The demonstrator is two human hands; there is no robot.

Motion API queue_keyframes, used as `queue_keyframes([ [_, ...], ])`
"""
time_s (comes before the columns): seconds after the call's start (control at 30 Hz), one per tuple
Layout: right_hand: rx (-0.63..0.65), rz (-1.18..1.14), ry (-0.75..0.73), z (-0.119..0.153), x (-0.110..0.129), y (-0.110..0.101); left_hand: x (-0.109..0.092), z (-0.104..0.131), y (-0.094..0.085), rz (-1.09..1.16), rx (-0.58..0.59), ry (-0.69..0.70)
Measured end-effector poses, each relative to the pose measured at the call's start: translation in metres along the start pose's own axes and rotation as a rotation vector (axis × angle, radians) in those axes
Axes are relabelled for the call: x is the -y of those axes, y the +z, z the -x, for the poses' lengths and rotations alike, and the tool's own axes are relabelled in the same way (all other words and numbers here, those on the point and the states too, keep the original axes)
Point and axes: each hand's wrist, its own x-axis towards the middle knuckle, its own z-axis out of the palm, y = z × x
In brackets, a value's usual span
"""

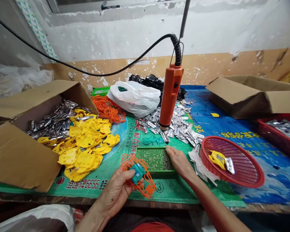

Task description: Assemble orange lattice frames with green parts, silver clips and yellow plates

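My left hand (118,183) pinches a small teal plastic part (138,171) together with an orange plastic lattice frame (148,192), held up near the table's front edge. My right hand (180,162) grips the right rim of a shallow green tray (145,158), its fingers close together at the far corner. Tiny screws (167,163) are heaped at the tray's right end, and many holes dot its floor. Just beyond the tray lie several loose teal parts (152,140). An orange electric screwdriver (170,93) hangs upright above the silvery pieces (181,127).
Left stands a cardboard box (31,161) spilling yellow plastic parts (85,145) and metal pieces. Behind are orange frames (108,109) and a white plastic bag (135,98). Rightward are a red basket (251,172), another cardboard box (241,96) and a red tray (268,135). A black cable (87,73) crosses overhead.
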Motion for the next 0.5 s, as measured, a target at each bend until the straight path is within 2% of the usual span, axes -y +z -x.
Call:
queue_keyframes([
  [0.17, 0.052, 0.182, 0.009, -0.019, -0.005, -0.001, 0.008, -0.022, 0.004, -0.026, 0.005, -0.019],
  [0.5, 0.074, 0.459, 0.042, -0.022, -0.003, 0.001, 0.011, -0.025, 0.003, -0.006, -0.027, -0.057],
])
